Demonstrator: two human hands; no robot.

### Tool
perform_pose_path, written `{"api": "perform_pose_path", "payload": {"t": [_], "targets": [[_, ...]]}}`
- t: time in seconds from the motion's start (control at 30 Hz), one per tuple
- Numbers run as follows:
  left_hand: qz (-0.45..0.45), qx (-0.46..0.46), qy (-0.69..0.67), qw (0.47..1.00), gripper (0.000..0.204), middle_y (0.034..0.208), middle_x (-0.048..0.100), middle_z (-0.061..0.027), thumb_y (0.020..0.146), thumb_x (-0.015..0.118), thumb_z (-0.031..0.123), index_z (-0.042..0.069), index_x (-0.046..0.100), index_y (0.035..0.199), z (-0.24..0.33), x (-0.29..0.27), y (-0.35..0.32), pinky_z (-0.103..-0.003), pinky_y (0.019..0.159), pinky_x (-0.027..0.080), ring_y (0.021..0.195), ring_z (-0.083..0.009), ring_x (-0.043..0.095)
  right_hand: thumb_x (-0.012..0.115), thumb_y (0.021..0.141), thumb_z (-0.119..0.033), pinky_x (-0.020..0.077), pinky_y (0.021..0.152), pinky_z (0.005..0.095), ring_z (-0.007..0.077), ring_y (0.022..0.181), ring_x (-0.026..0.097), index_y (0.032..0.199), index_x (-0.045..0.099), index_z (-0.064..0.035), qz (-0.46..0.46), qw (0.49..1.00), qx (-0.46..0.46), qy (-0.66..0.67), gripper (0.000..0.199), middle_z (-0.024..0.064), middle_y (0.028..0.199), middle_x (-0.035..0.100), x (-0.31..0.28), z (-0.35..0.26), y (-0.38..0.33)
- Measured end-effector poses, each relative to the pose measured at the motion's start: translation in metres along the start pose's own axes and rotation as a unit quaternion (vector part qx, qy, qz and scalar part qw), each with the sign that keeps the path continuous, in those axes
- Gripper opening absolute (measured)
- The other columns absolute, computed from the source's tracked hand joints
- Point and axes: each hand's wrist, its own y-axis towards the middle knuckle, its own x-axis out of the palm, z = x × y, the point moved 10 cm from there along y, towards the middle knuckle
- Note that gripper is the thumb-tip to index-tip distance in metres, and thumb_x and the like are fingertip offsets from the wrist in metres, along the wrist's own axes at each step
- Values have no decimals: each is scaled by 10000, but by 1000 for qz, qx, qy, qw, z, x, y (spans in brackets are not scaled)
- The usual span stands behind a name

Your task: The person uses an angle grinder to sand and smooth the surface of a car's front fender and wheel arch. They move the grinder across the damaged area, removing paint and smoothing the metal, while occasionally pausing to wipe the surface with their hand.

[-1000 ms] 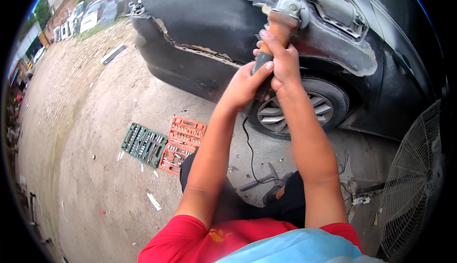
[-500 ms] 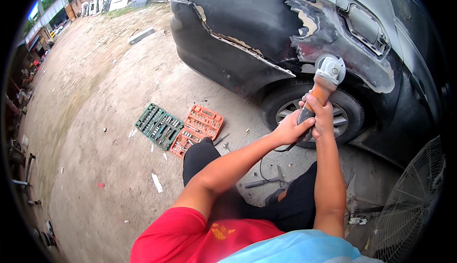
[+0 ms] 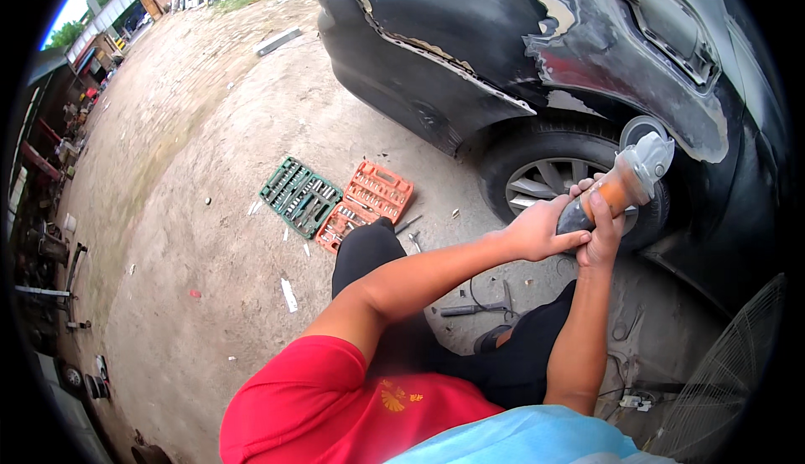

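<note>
Both my hands grip an orange and grey angle grinder [image 3: 627, 180]. My left hand [image 3: 537, 231] wraps the rear of its body, and my right hand [image 3: 600, 233] holds it from the side just behind the grey head. The grinder's disc end sits in front of the car's rear wheel [image 3: 545, 180], below the wheel arch. Above it, the black car's rear panel [image 3: 604, 53] shows large patches of bare grey filler and stripped paint. My knees in black trousers are bent under my arms.
A green socket set case [image 3: 300, 195] and an orange one [image 3: 367, 202] lie open on the dirt ground to my left. Loose tools and a cable [image 3: 478, 300] lie near my legs. A wire fan guard [image 3: 721, 380] stands at lower right. Scrap lines the far left edge.
My hands have brought the grinder down from the upper damaged panel to the level of the wheel, and my view has shifted left and lower.
</note>
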Motion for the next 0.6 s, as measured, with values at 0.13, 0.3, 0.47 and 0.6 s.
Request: {"api": "perform_pose_path", "payload": {"t": [0.13,0.3,0.47,0.6], "targets": [[-1,-8,81,997,816,1002,760,-299,859,871,547,-55,585,1330,4,7,8,-538,852,593,984,-523,734,811,930,-99,589,1016,429,262,1062,727,1302,582,-19,16,1000,-8,-8,444,139,1137,705,-13,-8,-3],[4,-4,56,998,755,1053,750,-307,811,877,451,-40,592,1308,3,30,7,-527,859,596,1002,-504,740,812,916,-84,600,986,424,255,1004,736,1193,630,-27,50,998,-31,-26,335,123,1066,715,-34,-16,-5],[-14,12,10,1000,613,1049,726,-286,791,880,291,-18,569,1220,4,46,8,-508,878,577,1021,-506,729,798,901,-26,607,929,399,235,954,743,1195,627,-25,85,995,-57,-16,340,109,1056,707,-46,-29,-7],[-51,-48,3,998,590,1044,742,-242,785,880,237,-15,596,1236,-17,56,-4,-446,913,582,988,-382,764,824,886,-35,608,892,366,207,914,754,1110,666,-36,122,991,-39,-45,274,69,989,707,-59,-26,-11]]}}
